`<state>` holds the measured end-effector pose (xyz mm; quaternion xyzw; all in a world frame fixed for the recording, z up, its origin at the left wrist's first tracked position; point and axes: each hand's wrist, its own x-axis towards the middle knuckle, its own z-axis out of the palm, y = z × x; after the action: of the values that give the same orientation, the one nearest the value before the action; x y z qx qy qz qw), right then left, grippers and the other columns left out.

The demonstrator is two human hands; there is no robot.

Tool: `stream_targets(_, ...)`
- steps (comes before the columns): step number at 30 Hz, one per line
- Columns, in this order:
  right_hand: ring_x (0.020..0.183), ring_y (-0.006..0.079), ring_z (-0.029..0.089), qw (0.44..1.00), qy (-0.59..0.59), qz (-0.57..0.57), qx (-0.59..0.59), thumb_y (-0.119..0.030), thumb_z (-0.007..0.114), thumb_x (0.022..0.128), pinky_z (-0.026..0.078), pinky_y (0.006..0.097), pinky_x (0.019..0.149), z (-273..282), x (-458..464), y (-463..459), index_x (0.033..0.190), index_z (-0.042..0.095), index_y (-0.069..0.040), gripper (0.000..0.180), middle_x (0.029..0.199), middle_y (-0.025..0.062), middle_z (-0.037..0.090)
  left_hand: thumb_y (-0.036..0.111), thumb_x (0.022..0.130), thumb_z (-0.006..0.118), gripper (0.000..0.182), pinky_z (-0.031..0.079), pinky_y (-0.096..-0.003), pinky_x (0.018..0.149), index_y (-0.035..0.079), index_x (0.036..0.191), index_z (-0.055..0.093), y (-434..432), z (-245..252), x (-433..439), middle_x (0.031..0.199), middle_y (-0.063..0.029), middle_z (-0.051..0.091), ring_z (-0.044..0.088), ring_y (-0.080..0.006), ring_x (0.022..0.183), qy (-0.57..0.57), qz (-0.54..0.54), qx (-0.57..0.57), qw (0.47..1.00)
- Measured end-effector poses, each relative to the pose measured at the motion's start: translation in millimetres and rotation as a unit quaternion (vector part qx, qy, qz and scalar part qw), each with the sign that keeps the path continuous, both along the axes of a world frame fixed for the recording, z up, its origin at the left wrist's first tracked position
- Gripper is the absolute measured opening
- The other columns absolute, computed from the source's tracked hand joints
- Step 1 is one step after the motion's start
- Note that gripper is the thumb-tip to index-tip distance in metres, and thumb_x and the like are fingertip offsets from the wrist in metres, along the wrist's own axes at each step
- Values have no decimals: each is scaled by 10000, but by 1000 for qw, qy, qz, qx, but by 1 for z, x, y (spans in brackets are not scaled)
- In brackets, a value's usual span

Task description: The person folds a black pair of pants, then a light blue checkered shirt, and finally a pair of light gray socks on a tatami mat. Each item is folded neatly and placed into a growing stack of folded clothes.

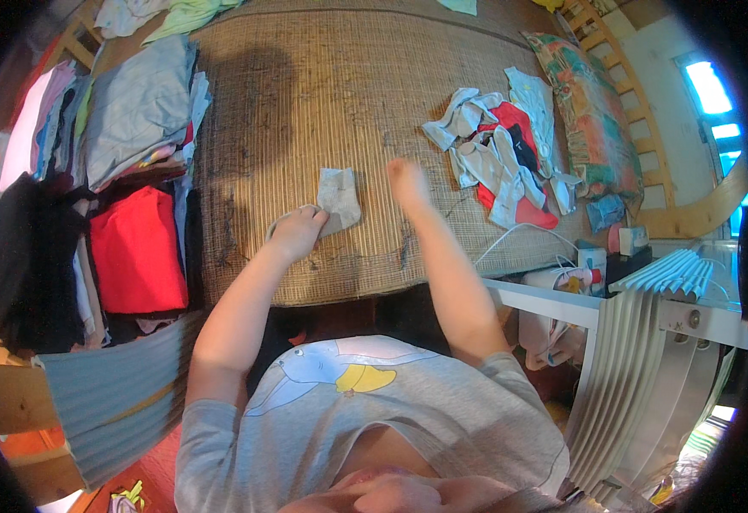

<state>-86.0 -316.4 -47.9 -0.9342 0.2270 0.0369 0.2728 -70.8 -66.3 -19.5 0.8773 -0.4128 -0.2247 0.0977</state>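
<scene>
A light grey sock lies on the woven mat in front of me, its cuff pointing away. My left hand is over the sock's lower part, fingers curled on the fabric. Some grey cloth also shows at the left of that hand; whether it is the same sock is hidden. Just right of the sock, apart from it, my right hand is above the mat. It is blurred, with fingers bent in and no object visible in it. Farther right lies a loose heap of grey, red and black socks.
Stacks of folded clothes stand at left, including a grey-blue pile, a red garment and black clothing. A patterned pillow lies by the wooden rail. A white cable crosses the mat's right edge near a metal-edged table.
</scene>
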Motion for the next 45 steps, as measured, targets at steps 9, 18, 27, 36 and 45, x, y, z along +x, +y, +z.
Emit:
stream_targets(9,994,333,497,925,-99,-220,-293,-41,554,761,426,408,803,-31,-43,-130,961,550,-39,200,1051,149,528,233,796,603,338,461,-411,800,46,1064,520,2,2,0,1020,-171,549,553,-315,966,25,9,27,999)
stream_targets(18,841,305,561,798,-422,-384,-191,-59,520,808,454,400,722,39,-17,-110,960,532,8,167,932,158,576,252,816,581,285,467,-411,781,36,997,543,3,4,5,983,-170,574,568,-318,936,40,18,6,999)
stream_targets(27,683,50,554,730,-429,-128,517,-86,515,864,431,167,432,162,-17,-15,1037,538,-68,176,901,-3,596,366,951,358,458,475,-278,611,-17,873,597,-14,35,16,786,-107,636,618,-167,695,530,264,-393,704)
stream_targets(36,588,16,484,814,-289,48,502,-66,541,845,364,158,439,152,-22,61,936,550,-40,95,801,-9,581,548,888,358,600,462,-312,727,21,1120,530,-2,50,26,1015,-133,608,591,-205,900,739,170,-349,551)
stream_targets(45,874,260,605,982,48,138,116,-108,508,835,465,376,748,72,-9,2,972,584,2,191,962,144,630,422,901,457,515,371,-314,855,94,1290,384,-11,43,17,1198,-68,499,478,-166,1070,541,243,-328,735)
